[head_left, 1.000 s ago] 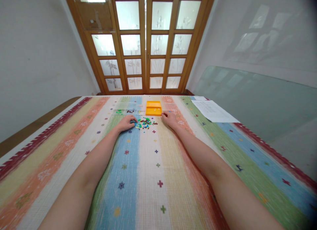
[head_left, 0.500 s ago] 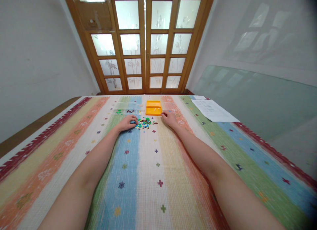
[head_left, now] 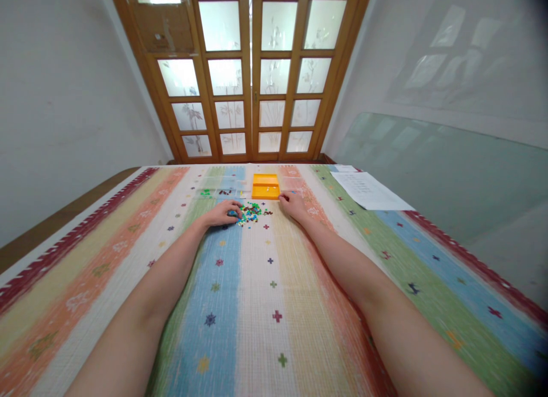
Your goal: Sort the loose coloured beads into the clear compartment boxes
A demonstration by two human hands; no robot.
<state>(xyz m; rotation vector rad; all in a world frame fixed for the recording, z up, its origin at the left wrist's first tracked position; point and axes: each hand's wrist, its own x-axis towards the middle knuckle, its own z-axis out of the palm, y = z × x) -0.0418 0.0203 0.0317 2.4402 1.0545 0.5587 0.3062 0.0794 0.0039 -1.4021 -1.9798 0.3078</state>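
A pile of small coloured pieces [head_left: 251, 210], green, blue, brown and pale, lies on the striped tablecloth. At its left edge is my left hand [head_left: 225, 213], fingers curved and thumb apart from them; bluish colour shows in the gap, and I see nothing held. The pieces are too small to name. My right hand [head_left: 293, 205] rests right of the pile, thumb and forefinger pinched at the front right corner of a shallow orange box [head_left: 266, 197]. A few tiny light pieces lie inside that box.
Behind my left hand, a clear compartment tray [head_left: 219, 197] holds green pieces [head_left: 206, 192] and dark brown pieces [head_left: 225, 192] in separate sections. Another clear part lies beyond my right hand. Printed paper [head_left: 368, 190] and a glass sheet [head_left: 445, 174] are to the right.
My left hand has shifted slightly right, its fingertips now further over the left edge of the pile. The right hand and the orange box have stayed put.
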